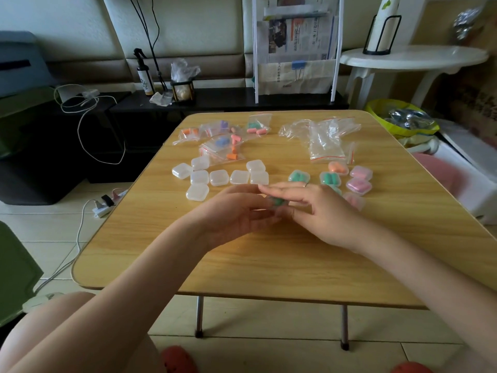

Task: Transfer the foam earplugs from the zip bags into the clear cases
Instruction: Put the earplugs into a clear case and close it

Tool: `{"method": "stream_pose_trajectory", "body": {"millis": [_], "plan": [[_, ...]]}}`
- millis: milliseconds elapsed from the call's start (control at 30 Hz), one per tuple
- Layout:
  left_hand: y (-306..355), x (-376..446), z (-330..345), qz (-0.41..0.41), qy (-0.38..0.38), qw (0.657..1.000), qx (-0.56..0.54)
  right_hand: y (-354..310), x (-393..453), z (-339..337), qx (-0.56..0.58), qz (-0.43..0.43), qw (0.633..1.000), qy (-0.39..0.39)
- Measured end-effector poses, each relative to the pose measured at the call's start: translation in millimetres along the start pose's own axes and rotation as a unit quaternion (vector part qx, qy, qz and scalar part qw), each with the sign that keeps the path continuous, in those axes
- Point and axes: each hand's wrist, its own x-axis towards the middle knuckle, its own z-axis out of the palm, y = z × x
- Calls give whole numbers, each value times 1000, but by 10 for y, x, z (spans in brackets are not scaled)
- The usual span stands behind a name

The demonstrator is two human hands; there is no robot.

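Both hands meet over the middle of the wooden table (269,259). My left hand (236,214) and my right hand (320,208) together hold a small clear case with green earplugs (277,202) inside, fingers curled around it. Several empty clear cases (219,177) lie to the left behind my hands. Filled cases (359,184) with green, orange and pink earplugs sit to the right. Zip bags with earplugs (223,142) lie at the far left of the table. Empty zip bags (326,141) are piled at the far right.
A yellow bin (376,109) and a white round side table (414,57) stand right of the table. A dark low shelf (228,99) with a spray bottle (144,76) runs behind. A power strip (106,205) and cables lie on the floor at left.
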Motion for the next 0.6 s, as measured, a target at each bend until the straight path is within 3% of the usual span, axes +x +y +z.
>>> {"method": "stream_pose_trajectory", "body": {"millis": [100,167,233,300,367,433,600], "plan": [[-26,-7,44,4,36,999,27,20,10,-52,-15,2,999,38],[-56,8,71,50,108,984,134,113,21,-141,-8,17,995,97],[-102,37,67,143,182,924,304,266,41,-253,9,35,986,164],[-138,61,37,221,219,829,465,400,79,-353,5,55,974,219],[-169,92,18,233,199,751,585,474,164,-431,-18,68,963,260],[-218,164,31,214,148,708,656,499,288,-484,-53,66,959,269],[-298,292,45,190,75,684,701,633,615,-504,-138,75,965,210]]}}
